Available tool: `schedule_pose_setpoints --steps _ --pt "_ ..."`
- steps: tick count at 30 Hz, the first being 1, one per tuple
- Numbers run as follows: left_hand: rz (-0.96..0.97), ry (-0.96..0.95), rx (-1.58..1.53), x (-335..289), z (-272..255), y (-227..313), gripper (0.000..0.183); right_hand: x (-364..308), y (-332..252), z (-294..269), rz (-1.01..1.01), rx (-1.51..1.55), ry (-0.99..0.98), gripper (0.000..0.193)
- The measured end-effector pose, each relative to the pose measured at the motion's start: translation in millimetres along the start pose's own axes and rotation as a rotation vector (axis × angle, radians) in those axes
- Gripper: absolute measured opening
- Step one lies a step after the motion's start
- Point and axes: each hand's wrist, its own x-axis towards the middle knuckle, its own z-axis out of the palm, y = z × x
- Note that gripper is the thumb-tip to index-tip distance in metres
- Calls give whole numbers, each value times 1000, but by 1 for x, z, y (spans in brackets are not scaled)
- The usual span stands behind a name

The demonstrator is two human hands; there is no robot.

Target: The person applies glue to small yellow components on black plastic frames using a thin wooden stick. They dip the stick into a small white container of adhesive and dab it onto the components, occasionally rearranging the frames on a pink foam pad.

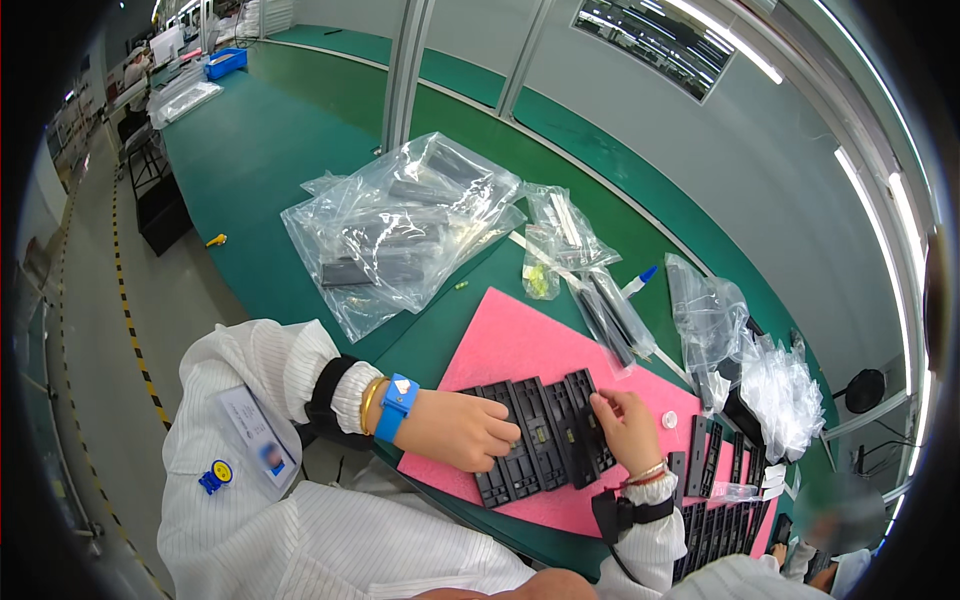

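Several ribbed black plastic strips (pixel 538 440) lie side by side on a pink foam sheet (pixel 500 335). My left hand (pixel 465 432), a blue band on its wrist, rests over the left strips with its fingers curled together. Whatever is inside those fingers is hidden. At the right end of the row, my right hand (pixel 630 432) pinches the edge of a slightly tilted black strip (pixel 582 430) between thumb and fingers. Small yellow-green spots show on some of the strips. A small round white piece (pixel 669 420) sits on the foam, just beyond my right hand.
Clear plastic bags of black parts (pixel 400 230) lie beyond the foam on the green table (pixel 270 130). More black strips (pixel 715 530) fill the right side. Crumpled bags (pixel 780 400), a blue-tipped bottle (pixel 640 281) and a co-worker's hand (pixel 779 552) are also to the right.
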Motion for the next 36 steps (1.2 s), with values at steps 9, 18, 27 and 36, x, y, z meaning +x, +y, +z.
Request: schedule_pose_setpoints --steps 9,18,27,36 --pt "-32 203 -47 40 20 15 17 46 23 16 51 470 -11 37" --pt "-98 298 -155 81 33 17 22 59 18 8 -58 488 -107 35" --pt "-202 134 -246 102 38 14 60 66 30 11 -172 514 -189 38" --pt "-286 50 -258 121 47 9 70 75 15 11 -262 367 -172 37"
